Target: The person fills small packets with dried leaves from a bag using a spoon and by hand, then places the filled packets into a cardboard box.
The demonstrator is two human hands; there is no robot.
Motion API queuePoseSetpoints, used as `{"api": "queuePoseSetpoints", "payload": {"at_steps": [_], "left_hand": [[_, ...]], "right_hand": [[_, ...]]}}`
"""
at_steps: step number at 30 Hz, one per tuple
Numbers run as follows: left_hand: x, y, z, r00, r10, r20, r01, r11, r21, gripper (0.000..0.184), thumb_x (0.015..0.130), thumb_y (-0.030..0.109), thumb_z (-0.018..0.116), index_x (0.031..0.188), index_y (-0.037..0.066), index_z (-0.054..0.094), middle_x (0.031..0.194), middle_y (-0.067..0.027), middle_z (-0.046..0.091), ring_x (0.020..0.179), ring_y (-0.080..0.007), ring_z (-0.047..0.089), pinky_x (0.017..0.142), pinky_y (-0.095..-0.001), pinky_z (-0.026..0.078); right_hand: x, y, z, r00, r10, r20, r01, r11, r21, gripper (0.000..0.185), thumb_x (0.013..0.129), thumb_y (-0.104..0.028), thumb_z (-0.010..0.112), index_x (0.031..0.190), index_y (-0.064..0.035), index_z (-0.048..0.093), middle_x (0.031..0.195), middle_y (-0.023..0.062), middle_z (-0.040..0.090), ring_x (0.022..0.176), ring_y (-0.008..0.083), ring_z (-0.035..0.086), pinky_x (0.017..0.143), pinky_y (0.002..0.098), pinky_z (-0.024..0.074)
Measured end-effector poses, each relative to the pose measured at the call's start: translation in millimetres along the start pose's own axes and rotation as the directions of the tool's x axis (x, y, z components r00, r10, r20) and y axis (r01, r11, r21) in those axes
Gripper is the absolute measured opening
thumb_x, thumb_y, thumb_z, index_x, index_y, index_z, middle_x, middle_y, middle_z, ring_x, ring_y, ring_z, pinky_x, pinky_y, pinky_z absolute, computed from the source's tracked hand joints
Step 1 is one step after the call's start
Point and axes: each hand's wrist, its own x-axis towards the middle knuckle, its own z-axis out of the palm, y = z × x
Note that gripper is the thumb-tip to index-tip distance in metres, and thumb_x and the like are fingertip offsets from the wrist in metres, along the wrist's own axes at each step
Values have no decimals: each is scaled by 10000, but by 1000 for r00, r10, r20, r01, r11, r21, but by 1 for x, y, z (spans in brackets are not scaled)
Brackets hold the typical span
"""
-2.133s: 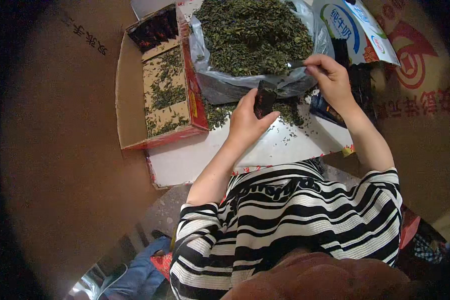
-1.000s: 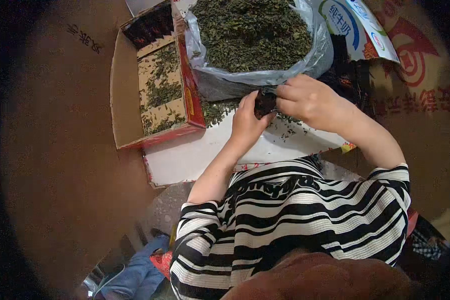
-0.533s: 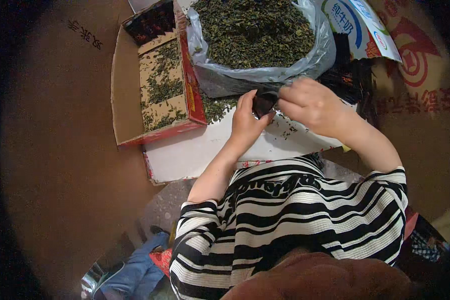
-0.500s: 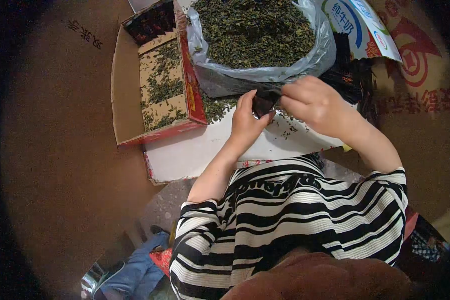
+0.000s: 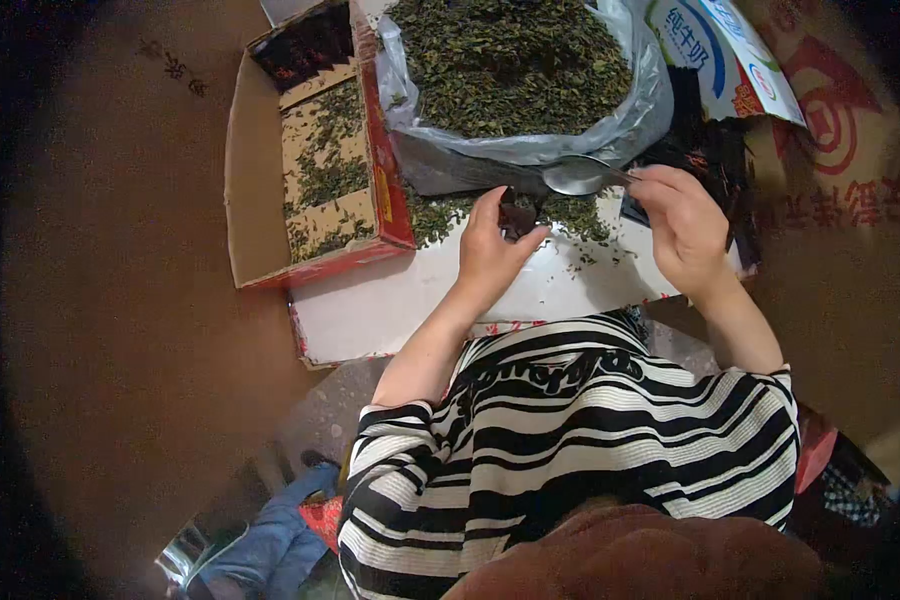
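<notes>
My left hand [image 5: 492,246] has its thumb and fingers closed around a small dark packet [image 5: 518,220], just below the clear plastic bag's front. My right hand [image 5: 682,222] pinches the handle of a metal spoon [image 5: 574,178]. The spoon's bowl lies to the right of the packet, against the front of the plastic bag [image 5: 440,170]. Dark green dried leaves [image 5: 515,65] fill this bag. Loose leaf bits [image 5: 582,218] lie scattered on the white board [image 5: 360,320] between and below my hands.
An open red and brown carton [image 5: 253,180] at the left holds leaf bits and a row of dark packets [image 5: 305,48]. More dark packets [image 5: 698,150] lie right of the bag, near a printed milk carton [image 5: 705,50]. A person's blue-clad legs [image 5: 275,530] show at the lower left.
My right hand has drawn away from the packet to the right, bringing the spoon's bowl into clear view. My left hand has stayed nearly in place, still around the packet.
</notes>
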Motion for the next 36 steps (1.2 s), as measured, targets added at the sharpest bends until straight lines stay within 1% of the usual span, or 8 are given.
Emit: {"api": "queuePoseSetpoints", "payload": {"at_steps": [5,8,15,20,25,28,32,36], "left_hand": [[4,1,-12,999,-32,20,30,996,86,684,653,240,825,1187,-26,491,1119,-196,563,996,-320,584,842,-369,481],[0,35,-35,990,-104,94,107,994,-30,694,653,255,833,1187,-26,490,1114,-184,565,966,-288,595,844,-363,479],[50,114,-144,987,-41,-153,23,993,-116,648,668,228,839,1179,6,509,1066,-120,620,942,-170,597,818,-306,482],[157,61,-218,948,203,-245,-170,974,150,719,689,263,825,1247,-12,465,1063,-142,634,909,-197,632,806,-312,494],[256,-71,-240,937,123,-326,7,928,371,856,690,382,810,1322,-25,400,1136,-206,609,1000,-328,622,842,-439,499],[276,-89,-232,954,88,-287,86,835,543,826,676,415,809,1264,-32,440,1110,-229,611,1009,-377,605,841,-467,487],[294,-88,-216,964,-107,-244,230,796,560,782,618,461,828,1156,-19,526,1089,-224,622,1023,-361,601,869,-426,475],[321,-114,-206,967,-95,-238,213,813,542,821,612,488,822,1177,-17,505,1077,-224,623,1010,-370,600,865,-436,472]], "right_hand": [[-41,10,21,979,174,-101,-164,982,97,145,815,86,565,933,17,615,943,154,631,877,270,615,816,342,482],[-73,12,34,945,319,-75,-306,940,148,123,815,59,565,919,19,617,934,158,635,876,272,625,804,323,486],[-129,28,70,879,477,9,-467,856,222,88,829,37,573,911,28,606,925,155,624,886,271,611,807,320,479],[-136,27,78,871,492,-10,-475,846,240,81,845,31,558,915,28,598,920,161,609,881,278,594,802,326,467],[-136,23,82,877,480,-12,-464,855,232,77,854,22,554,925,22,583,920,167,591,859,290,579,777,343,462],[-132,19,85,876,483,5,-474,858,199,79,852,24,556,927,19,579,913,169,586,844,302,575,765,349,462],[-127,17,85,884,466,21,-465,874,140,97,841,37,560,933,14,578,902,172,585,832,320,571,754,355,464],[-130,21,88,887,461,10,-459,880,127,127,823,54,565,942,11,579,896,173,587,826,331,570,750,363,466]]}}
